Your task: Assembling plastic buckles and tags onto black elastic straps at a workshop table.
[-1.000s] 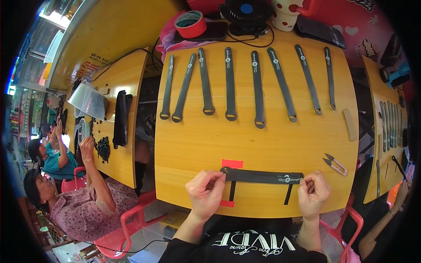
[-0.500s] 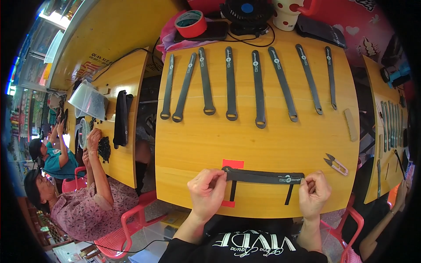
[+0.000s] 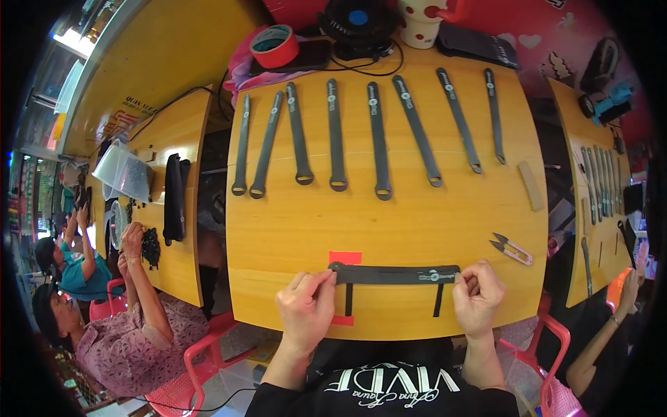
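Apparently to hold it straight, left hand (image 3: 306,306) and right hand (image 3: 479,295) clamp fingers on the dark strap (image 3: 389,275) at its nine and three o'clock ends, towards six o'clock on the table (image 3: 292,229)

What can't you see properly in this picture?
All in the head view:
- Strap: the spots pinched by the left hand and right hand, hidden by fingers.
- Dark lines: whether they run on underneath, hidden by the strap.
- Cup: its top, cut off by the upper edge.
- Black bits: too small to tell what they are.
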Demonstrator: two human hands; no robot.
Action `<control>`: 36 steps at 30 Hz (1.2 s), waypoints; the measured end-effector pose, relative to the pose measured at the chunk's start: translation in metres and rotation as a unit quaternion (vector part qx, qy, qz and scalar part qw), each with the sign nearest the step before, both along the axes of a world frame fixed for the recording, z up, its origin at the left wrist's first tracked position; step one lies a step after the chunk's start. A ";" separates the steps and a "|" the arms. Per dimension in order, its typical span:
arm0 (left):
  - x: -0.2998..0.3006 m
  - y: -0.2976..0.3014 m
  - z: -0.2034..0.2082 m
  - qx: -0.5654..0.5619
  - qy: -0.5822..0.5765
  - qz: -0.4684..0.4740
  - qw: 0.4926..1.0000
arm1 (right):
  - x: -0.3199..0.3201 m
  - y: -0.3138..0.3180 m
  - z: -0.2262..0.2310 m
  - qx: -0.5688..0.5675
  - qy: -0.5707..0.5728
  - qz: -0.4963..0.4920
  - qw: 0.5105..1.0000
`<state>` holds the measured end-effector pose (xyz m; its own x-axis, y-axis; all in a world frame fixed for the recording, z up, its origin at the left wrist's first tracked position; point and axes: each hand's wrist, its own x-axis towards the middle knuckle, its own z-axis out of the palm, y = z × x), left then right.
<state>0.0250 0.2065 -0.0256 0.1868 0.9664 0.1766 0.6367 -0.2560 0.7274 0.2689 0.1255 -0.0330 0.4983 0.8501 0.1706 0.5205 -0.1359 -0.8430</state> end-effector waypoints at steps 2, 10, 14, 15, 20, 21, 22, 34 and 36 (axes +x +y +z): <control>-0.003 -0.001 0.001 0.010 0.017 -0.011 1.000 | 0.001 -0.001 -0.001 0.010 -0.001 0.004 1.000; -0.003 -0.010 0.017 0.055 0.165 -0.064 0.983 | 0.002 -0.003 -0.005 0.032 0.047 0.005 0.998; -0.004 -0.012 0.012 0.095 0.174 -0.069 0.978 | 0.001 -0.003 -0.006 0.063 0.055 0.003 0.996; -0.004 -0.012 0.010 0.105 0.174 -0.069 0.977 | 0.000 -0.003 -0.006 0.062 0.058 -0.003 0.996; -0.004 -0.018 0.021 0.061 0.202 -0.065 0.975 | 0.003 -0.007 -0.008 0.083 0.043 -0.012 0.996; -0.002 -0.020 0.021 0.093 0.218 -0.063 0.970 | 0.003 -0.007 -0.009 0.080 0.042 -0.007 0.996; 0.001 -0.023 0.023 0.124 0.232 -0.061 0.963 | 0.004 -0.008 -0.011 0.087 0.039 -0.005 0.995; -0.016 -0.046 0.029 0.049 0.297 -0.229 0.926 | -0.036 0.011 0.020 0.162 -0.209 -0.063 0.962; -0.013 -0.037 0.025 0.051 0.296 -0.252 0.920 | -0.054 0.031 0.027 0.112 -0.309 0.006 0.944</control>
